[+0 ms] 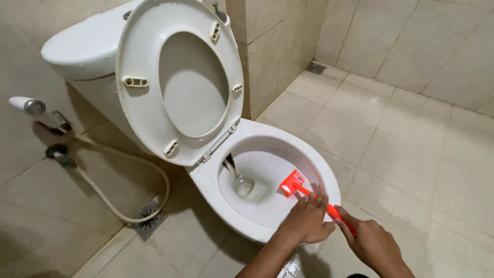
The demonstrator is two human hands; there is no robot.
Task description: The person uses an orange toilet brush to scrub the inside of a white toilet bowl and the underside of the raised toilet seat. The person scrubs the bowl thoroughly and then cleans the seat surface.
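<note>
Orange scrub brush w/ a long handle sits inside the white toilet bowl, its head pressed against the inner wall on the bowl's right side, just above the water at the bottom. Handle runs diagonally down-right, over the rim, into both hands.

Left hand rests on the rim at the front right of the bowl, fingers spread over the handle; it looks wrapped loosely around it, tho the fingers hide the underside so can't be fully sure. Right hand is lower right, outside the bowl, closed firmly around the handle's end, thumb on top.

Seat and lid are both tipped upright, leaning back against the cistern (underside bumpers on the seat show clearly). Bowl interior is wet, w/ a dark streak near the back under the hinge.

Left of the toilet, a bidet sprayer w/ white head hangs on the tiled wall, its pale hose looping down across the floor and back up. Just beside the loop is a square metal floor drain. A second drain sits far back in the corner, well apart from the toilet.

Floor & walls are beige tile; floor near the hands looks wet and glossy
</note>
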